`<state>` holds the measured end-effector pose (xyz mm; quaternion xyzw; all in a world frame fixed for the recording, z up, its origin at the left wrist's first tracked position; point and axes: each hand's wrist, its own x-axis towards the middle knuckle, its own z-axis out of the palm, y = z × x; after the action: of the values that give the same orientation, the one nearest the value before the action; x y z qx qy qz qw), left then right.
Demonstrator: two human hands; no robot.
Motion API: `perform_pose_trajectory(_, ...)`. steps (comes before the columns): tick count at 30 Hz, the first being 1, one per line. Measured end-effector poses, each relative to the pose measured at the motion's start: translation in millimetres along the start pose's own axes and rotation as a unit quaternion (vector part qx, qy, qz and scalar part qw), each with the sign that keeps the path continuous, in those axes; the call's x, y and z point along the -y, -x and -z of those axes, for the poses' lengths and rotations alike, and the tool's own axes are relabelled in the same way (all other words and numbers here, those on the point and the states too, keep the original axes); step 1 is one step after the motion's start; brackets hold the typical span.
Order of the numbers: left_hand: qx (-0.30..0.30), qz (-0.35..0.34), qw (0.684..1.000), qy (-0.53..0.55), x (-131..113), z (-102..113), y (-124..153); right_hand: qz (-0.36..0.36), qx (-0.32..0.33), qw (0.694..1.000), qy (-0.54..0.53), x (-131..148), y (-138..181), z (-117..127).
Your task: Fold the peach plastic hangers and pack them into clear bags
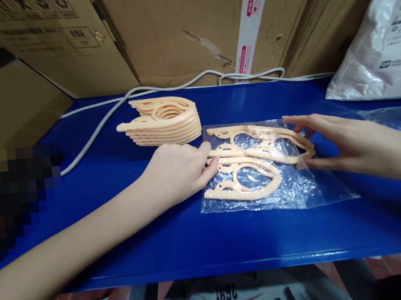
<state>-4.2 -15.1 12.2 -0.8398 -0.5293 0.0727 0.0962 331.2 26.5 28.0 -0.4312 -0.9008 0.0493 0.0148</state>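
A clear plastic bag [298, 190] lies flat with beige folding plastic hangers in it. One folded hanger [258, 194] rests along the near side. Beyond it, another hanger [273, 156] reaches further right, its curved end near the bag's right edge. My left hand [177, 171] pinches the bag's left edge at the hangers' tips, thumb and forefinger closed there. My right hand [339, 140] has its fingers and thumb around the curved right end of the far hanger. Whether bag film lies under those fingers is unclear.
A neat stack of beige folded hangers [169, 124] stands behind my left hand on the blue table [211, 249]. A white cable [101, 127] runs along the back. Cardboard boxes [180, 28] form a wall behind. At right are a plastic-wrapped package [380, 54] and more clear film [390, 118].
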Motion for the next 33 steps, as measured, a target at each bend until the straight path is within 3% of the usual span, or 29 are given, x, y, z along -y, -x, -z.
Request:
perform_pose_trajectory(16,0.018,0.009,1.000,0.007,-2.1,0.1,-1.6,0.035,-0.101,0.985,-0.135,24.3,-21.1,-20.4)
perform_pose_trajectory(25,0.031,0.017,0.999,0.022,-0.3,0.7,-1.0,-0.013,-0.097,0.961,-0.259,23.8,-26.9,-26.4)
perform_pose_trajectory(33,0.043,0.028,0.998,0.046,-1.7,5.2,-1.2,-0.014,-0.109,0.965,-0.240,24.0,-32.7,-26.5)
